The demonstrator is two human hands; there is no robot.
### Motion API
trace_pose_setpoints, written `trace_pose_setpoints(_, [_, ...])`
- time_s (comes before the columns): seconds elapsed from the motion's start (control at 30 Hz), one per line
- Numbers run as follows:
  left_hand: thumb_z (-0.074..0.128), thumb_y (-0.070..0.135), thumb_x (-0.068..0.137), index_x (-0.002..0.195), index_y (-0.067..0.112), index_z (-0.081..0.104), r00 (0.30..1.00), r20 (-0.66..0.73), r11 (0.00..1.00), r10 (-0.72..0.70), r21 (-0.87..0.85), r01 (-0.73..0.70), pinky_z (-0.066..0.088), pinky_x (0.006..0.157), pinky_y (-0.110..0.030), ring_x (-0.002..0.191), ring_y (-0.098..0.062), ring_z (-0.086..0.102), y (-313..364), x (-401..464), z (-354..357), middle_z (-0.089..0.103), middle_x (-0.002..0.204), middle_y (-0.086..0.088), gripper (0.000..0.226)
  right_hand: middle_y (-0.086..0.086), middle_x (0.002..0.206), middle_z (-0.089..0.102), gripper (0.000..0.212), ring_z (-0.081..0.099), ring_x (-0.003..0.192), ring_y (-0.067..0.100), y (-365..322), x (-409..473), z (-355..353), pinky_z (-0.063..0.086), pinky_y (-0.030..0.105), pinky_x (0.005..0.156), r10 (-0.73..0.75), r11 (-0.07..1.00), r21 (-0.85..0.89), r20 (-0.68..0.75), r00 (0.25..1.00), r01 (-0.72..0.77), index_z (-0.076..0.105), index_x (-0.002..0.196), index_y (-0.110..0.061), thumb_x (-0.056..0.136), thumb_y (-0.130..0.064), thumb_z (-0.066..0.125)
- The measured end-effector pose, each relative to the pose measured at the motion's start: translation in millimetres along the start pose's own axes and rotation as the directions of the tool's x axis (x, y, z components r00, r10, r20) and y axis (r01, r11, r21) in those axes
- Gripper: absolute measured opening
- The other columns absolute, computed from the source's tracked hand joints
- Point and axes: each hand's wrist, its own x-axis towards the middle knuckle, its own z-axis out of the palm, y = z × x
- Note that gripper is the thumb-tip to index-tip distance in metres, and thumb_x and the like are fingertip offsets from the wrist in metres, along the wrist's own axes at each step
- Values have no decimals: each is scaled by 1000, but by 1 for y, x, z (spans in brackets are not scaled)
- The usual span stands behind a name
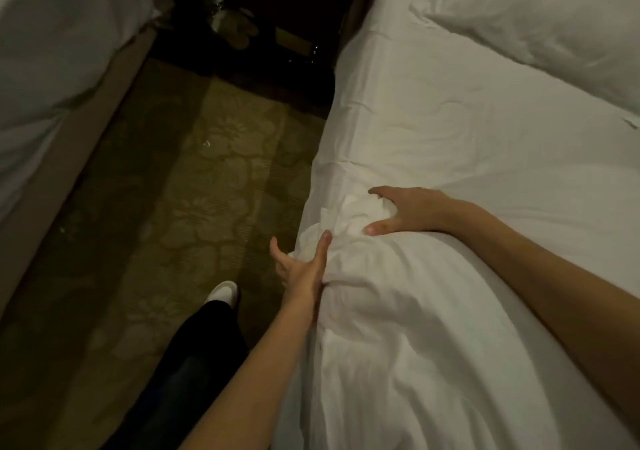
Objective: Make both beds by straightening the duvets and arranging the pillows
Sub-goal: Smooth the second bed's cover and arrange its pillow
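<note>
Right hand (408, 209) in a grip on bunched duvet (398, 311), left hand (301, 269) flat, released, seemingly against its edge.

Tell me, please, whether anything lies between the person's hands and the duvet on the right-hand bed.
Nothing visible does. The right hand already rests on a bunched fold of the duvet, and the left hand touches its hanging edge. The pillow lies farther up the bed, clear of both hands.

A twin-bed hotel-like bedroom: two white beds (485, 138) (52, 51), patterned carpet (207, 179), dark nightstand (277, 44) between.
</note>
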Motion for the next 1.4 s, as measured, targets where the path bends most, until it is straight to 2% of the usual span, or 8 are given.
trace_pose_setpoints(0.17, [69, 28, 83, 148, 33, 0, 999, 40, 987, 33, -161, -26, 35, 100, -46, 133, -35, 36, -20, 13, 6, 22, 153, -15, 96, -6, 147, 41, 105, 40, 133, 18, 6, 33, 20, 28, 34, 107, -34, 998, 59, 104, 994, 28, 20, 149, -33, 62, -81, 54])
trace_pose_setpoints(0.47, [66, 35, 87, 149, 36, -6, 997, 61, 994, -40, -94, 46, 30, 89, -36, 132, -30, 36, -39, 35, 1, 23, 153, -9, 95, -8, 142, 45, 87, 44, 127, 16, 13, 70, 46, 28, 28, 92, -31, 990, 140, 138, 990, 11, 26, 146, -30, 75, -70, 57])
trace_pose_setpoints(0.77, [44, 45, 95, 149, 33, 5, 999, 34, 981, 26, -194, -19, 37, 87, -35, 126, -29, 44, -28, 32, 16, 30, 149, -9, 68, -4, 136, 50, 95, 47, 123, 21, 10, 90, 63, 29, 34, 91, -32, 999, 48, 133, 991, 26, 26, 145, -32, 68, -79, 57])
trace_pose_setpoints(0.97, [76, 10, 75, 141, 40, 10, 970, 109, 964, 216, -183, -194, 41, 97, -38, 124, -24, 44, -28, 20, 17, 30, 146, -8, 98, -5, 128, 56, 90, 52, 114, 19, 14, 88, 64, 32, 31, 85, -34, 999, -13, 141, 989, 37, 43, 132, -27, 62, -84, 54])
trace_pose_setpoints(1.03, [82, 5, 69, 129, 47, 14, 947, 138, 949, 289, -175, -264, 43, 98, -36, 123, -20, 45, -29, 19, 17, 32, 145, -8, 100, -6, 119, 60, 88, 54, 103, 17, 15, 84, 64, 34, 30, 81, -43, 997, -63, 117, 992, 50, 51, 122, -25, 58, -86, 54])
trace_pose_setpoints(1.2, [81, 39, 49, 123, 56, 16, 866, 209, 891, 454, -103, -442, 44, 98, -21, 128, -15, 44, -20, -1, 32, 30, 146, -6, 100, -6, 101, 65, 98, 60, 90, 16, 34, 51, 52, 42, 30, 73, 8, 1000, -9, -68, 998, -8, 61, 100, -25, 31, -92, 47])
trace_pose_setpoints(1.3, [80, 23, 63, 130, 43, 18, 785, 292, 836, 546, -138, -531, 42, 82, -2, 117, 4, 45, -5, -18, 59, 32, 140, 0, 94, -5, 105, 66, 96, 60, 94, 17, 60, 24, 35, 39, 30, 73, 84, 996, 52, -171, 982, -76, 62, 107, -26, 36, -89, 53])
trace_pose_setpoints(1.4, [79, 15, 72, 136, 34, 14, 674, 426, 785, 603, -167, -597, 44, 84, -4, 111, 15, 48, 19, -37, 102, 36, 132, 9, 93, -4, 94, 64, 73, 55, 84, 18, 97, -13, 8, 35, 31, 70, 231, 964, 192, -270, 935, -183, 63, 94, -23, 48, -80, 66])
